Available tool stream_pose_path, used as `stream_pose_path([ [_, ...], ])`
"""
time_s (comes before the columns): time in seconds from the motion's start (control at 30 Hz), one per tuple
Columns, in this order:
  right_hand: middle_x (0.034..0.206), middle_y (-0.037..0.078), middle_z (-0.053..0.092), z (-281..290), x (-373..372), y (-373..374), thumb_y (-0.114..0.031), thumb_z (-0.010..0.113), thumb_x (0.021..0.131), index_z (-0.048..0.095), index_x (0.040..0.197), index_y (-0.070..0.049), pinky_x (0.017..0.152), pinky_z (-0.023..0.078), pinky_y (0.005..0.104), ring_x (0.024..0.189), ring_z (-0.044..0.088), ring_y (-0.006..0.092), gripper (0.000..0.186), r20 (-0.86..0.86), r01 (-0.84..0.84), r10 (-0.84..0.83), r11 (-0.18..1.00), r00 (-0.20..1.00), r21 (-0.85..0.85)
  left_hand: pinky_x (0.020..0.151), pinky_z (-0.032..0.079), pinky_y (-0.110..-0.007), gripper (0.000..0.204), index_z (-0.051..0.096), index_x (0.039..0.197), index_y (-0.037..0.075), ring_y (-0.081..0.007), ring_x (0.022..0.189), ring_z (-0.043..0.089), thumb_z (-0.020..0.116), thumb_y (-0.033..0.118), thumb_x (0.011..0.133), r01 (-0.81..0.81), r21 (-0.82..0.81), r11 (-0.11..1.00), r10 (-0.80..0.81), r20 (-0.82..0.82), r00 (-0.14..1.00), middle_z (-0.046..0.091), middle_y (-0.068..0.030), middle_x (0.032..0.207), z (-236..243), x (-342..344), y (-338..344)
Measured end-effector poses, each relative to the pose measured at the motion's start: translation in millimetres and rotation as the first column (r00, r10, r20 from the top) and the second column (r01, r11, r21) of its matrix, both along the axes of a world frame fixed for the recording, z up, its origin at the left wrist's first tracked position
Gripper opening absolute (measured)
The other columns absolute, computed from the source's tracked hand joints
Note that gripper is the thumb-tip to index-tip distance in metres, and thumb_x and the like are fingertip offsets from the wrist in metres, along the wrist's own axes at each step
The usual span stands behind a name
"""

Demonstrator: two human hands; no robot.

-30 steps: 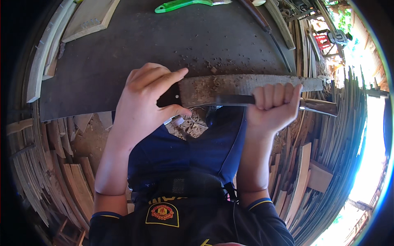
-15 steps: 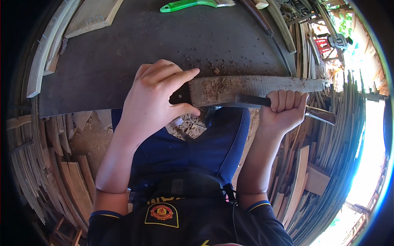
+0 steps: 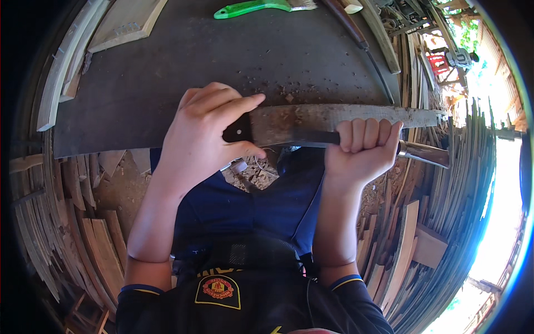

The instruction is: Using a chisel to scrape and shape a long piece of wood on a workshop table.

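Observation:
My left hand (image 3: 203, 125) is closed on the black riveted handle (image 3: 238, 131) of a broad, worn steel blade (image 3: 317, 117) that narrows to the right. Its thumb and index finger lie apart at the blade's wide end; I cannot make out any teeth. Brown dirt stains the blade, which lies level along the near edge of the dark tabletop. In my right hand (image 3: 364, 145) is a chisel-like tool (image 3: 425, 154), its wooden handle sticking out to the right. Its dark flat steel (image 3: 314, 137) points left, against or just above the blade's near side.
Brown crumbs (image 3: 289, 86) are scattered on the dark tabletop (image 3: 183, 55). A green-handled brush (image 3: 250, 8), a long tool with a brown wooden handle (image 3: 347, 25) and boards (image 3: 125, 25) lie farther back. Stacked wood strips (image 3: 445, 195) flank both sides.
My right hand and its tool have slid left along the blade. The brown dirt patch near the blade's wide end has thinned. My left hand and the handle have shifted slightly left.

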State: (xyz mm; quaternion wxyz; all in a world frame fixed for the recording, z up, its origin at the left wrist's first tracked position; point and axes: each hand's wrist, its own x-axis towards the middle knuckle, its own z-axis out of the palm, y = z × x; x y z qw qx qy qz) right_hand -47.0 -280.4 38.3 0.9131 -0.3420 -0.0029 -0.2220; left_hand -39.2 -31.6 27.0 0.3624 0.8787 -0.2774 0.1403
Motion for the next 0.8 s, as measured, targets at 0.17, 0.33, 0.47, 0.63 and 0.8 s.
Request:
stream_pose_path([
  [0.17, 0.05, -0.005, 0.017, 1, 3, -3, -0.039, 0.035, 0.111, 0.03, 0.063, -0.019, 0.04, 0.012, 0.0288, 0.044, 0.009, 0.0098, 0.052, -0.014, -0.051, 0.052, 0.996, 0.999, 0.077, 0.093, 0.045, -0.038, 0.076, 0.072, 0.122, 0.011, -0.0224, 0.099, 0.064, 0.092, 0.032, 0.051, -0.011, 0.009, 1.0, 0.011, -0.034, 0.999, 0.069, -0.0034, 0.101, 1, -3, 5],
  [0.33, 0.05, -0.005, 0.017, -10, 1, -23, -0.037, 0.034, 0.112, 0.031, 0.063, -0.019, 0.04, 0.012, 0.0282, 0.044, 0.009, 0.0094, 0.052, 0.013, -0.001, -0.001, 0.987, 1.0, 0.158, 0.096, 0.045, -0.037, 0.075, 0.072, 0.121, 0.011, -0.0227, 0.1, 0.064, 0.092, 0.033, 0.053, -0.006, 0.001, 1.0, 0.006, -0.059, 0.998, 0.069, -0.0041, 0.102, 3, -4, 0],
  [0.47, 0.051, -0.005, 0.017, 3, 3, 15, -0.038, 0.035, 0.112, 0.03, 0.064, -0.019, 0.04, 0.012, 0.0283, 0.044, 0.01, 0.0094, 0.052, 0.037, -0.121, 0.118, 0.988, 0.992, 0.097, 0.096, 0.045, -0.037, 0.074, 0.073, 0.121, 0.011, -0.0225, 0.1, 0.064, 0.092, 0.034, 0.053, -0.018, 0.013, 1.0, 0.019, -0.046, 0.999, 0.069, -0.0042, 0.103, 1, -3, 5],
  [0.63, 0.05, -0.005, 0.018, -9, 3, -24, -0.036, 0.035, 0.111, 0.029, 0.063, -0.018, 0.04, 0.013, 0.0284, 0.044, 0.01, 0.0097, 0.052, -0.007, -0.016, 0.017, 0.991, 1.0, 0.13, 0.095, 0.046, -0.037, 0.076, 0.073, 0.122, 0.011, -0.0227, 0.1, 0.065, 0.092, 0.034, 0.052, -0.023, 0.001, 1.0, 0.023, -0.038, 0.999, 0.07, -0.0048, 0.103, 1, -2, 3],
  [0.8, 0.05, -0.005, 0.018, -2, 1, 9, -0.037, 0.034, 0.112, 0.029, 0.063, -0.019, 0.041, 0.014, 0.0283, 0.044, 0.01, 0.0099, 0.052, 0.02, -0.052, 0.051, 0.996, 0.999, 0.069, 0.094, 0.046, -0.038, 0.076, 0.072, 0.122, 0.011, -0.0232, 0.101, 0.065, 0.092, 0.034, 0.053, -0.01, 0.0, 1.0, 0.01, -0.046, 0.999, 0.07, -0.0051, 0.101, 4, -2, 3],
])
